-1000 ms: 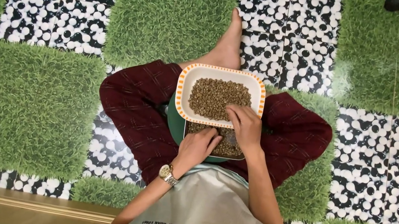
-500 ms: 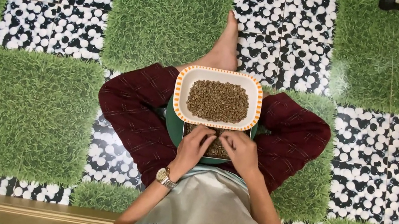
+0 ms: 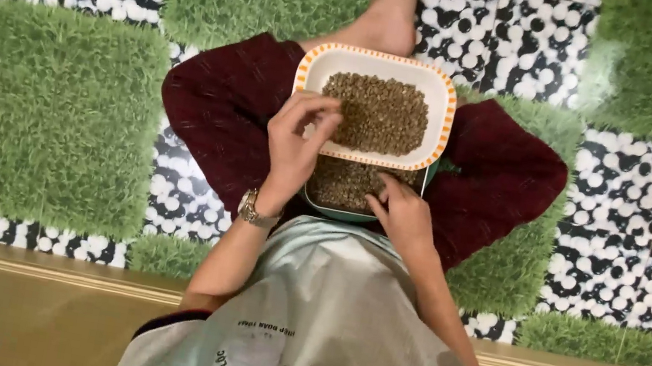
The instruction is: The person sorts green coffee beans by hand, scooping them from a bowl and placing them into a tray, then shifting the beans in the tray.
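Two hands are busy on my lap. My left hand (image 3: 296, 136) is lifted over the near left corner of the white dish (image 3: 382, 64), fingers pinched together; I cannot tell if a bean is between them. My right hand (image 3: 402, 214) rests loosely curled on the beans in the green tub (image 3: 343, 186). The dish sits on top and hides the tub's far half. Its long side runs left to right. My wristwatch (image 3: 250, 207) and dark red trousers (image 3: 219, 108) are close, with grass-print floor (image 3: 55, 111) around.
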